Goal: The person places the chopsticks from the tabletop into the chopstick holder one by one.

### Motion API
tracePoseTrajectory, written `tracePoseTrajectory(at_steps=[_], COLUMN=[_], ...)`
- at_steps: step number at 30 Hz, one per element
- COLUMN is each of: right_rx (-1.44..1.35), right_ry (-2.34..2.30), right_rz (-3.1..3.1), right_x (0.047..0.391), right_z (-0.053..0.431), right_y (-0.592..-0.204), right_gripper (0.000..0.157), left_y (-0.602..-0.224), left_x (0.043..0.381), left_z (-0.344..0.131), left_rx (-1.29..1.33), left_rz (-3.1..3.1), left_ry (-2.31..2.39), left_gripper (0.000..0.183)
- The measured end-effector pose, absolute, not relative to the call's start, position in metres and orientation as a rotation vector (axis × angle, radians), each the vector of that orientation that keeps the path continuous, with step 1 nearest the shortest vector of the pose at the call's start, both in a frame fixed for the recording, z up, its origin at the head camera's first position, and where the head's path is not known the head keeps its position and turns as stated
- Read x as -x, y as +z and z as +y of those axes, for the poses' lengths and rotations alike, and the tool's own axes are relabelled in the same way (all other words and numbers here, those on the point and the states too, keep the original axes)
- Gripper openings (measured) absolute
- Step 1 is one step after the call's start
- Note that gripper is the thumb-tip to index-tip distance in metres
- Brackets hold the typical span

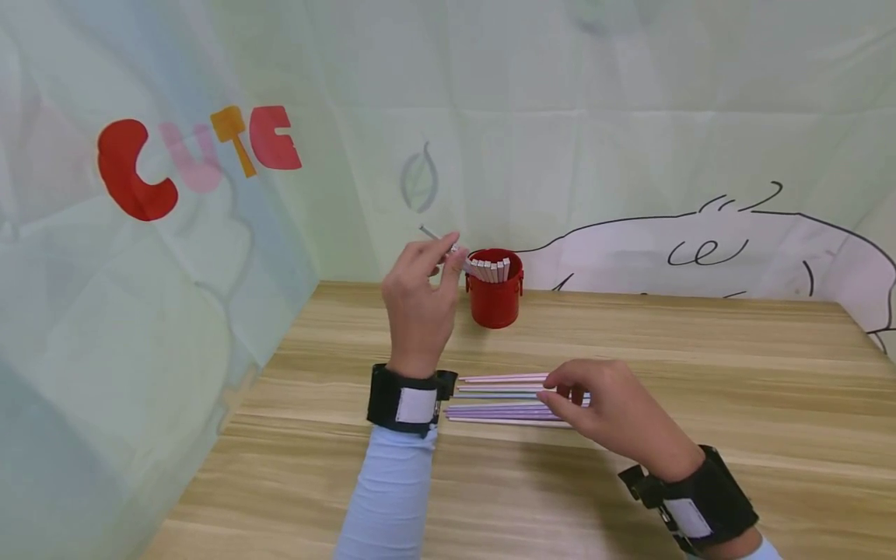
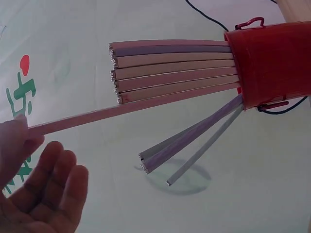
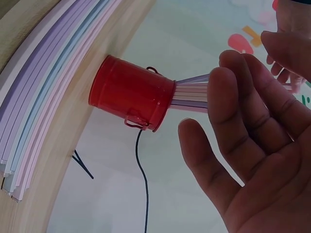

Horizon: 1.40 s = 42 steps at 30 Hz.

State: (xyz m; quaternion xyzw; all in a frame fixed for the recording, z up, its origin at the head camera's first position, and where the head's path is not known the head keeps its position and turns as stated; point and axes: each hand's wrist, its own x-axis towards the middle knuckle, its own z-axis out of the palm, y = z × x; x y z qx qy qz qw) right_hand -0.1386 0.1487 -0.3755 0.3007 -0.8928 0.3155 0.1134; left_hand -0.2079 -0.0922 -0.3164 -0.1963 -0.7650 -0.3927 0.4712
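In the head view my left hand [image 1: 418, 307] is raised beside a small red bucket [image 1: 495, 307]. Its thumb and finger pinch the upper end of a long pink stick [image 2: 77, 120]; the lower end reaches the bucket's mouth. Several pink, purple and pale sticks [image 2: 175, 62] stand in the bucket, most bunched together, a few leaning apart. My right hand [image 1: 607, 398] hovers by the right end of a row of sticks [image 1: 500, 411] lying on the table. Loosely bent, its fingers [image 3: 224, 102] hold nothing in the right wrist view.
The wood-grain table [image 1: 336, 482] ends at a printed cloth backdrop [image 1: 630, 140] just behind the bucket. Another cloth wall with coloured letters [image 1: 143, 171] borders the left side. Wire handle lugs [image 3: 136, 120] stick out from the bucket near its rim.
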Motion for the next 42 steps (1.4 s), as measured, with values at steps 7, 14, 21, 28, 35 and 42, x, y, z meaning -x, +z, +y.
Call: tracePoseTrajectory(at_steps=[7,14,21,28,35,42], right_rx=[-0.903,-0.891,-0.89,-0.894,-0.938,-0.837], right_ry=[0.894,0.873,0.853,0.826,0.786,0.705], right_rz=[-2.656,-2.705,-2.745,-2.839,-2.963,-3.01], right_x=[0.139,0.139,0.14,0.144,0.15,0.152], right_z=[0.149,0.149,0.151,0.154,0.158,0.163], right_y=[-0.376,-0.378,-0.381,-0.387,-0.397,-0.404], right_gripper=[0.008,0.008,0.009,0.005,0.01,0.014], left_y=[-0.315,-0.315,-0.311,-0.306,-0.306,-0.308], left_x=[0.206,0.205,0.202,0.195,0.191,0.189], left_z=[-0.093,-0.093,-0.093,-0.088,-0.076,-0.062], left_rx=[0.499,0.486,0.51,0.653,0.795,0.918], left_rz=[-1.904,-1.892,-1.855,-1.882,-1.924,-1.984], left_ry=[-0.932,-0.922,-0.927,-0.888,-0.949,-0.985], left_gripper=[0.032,0.027,0.022,0.021,0.019,0.018])
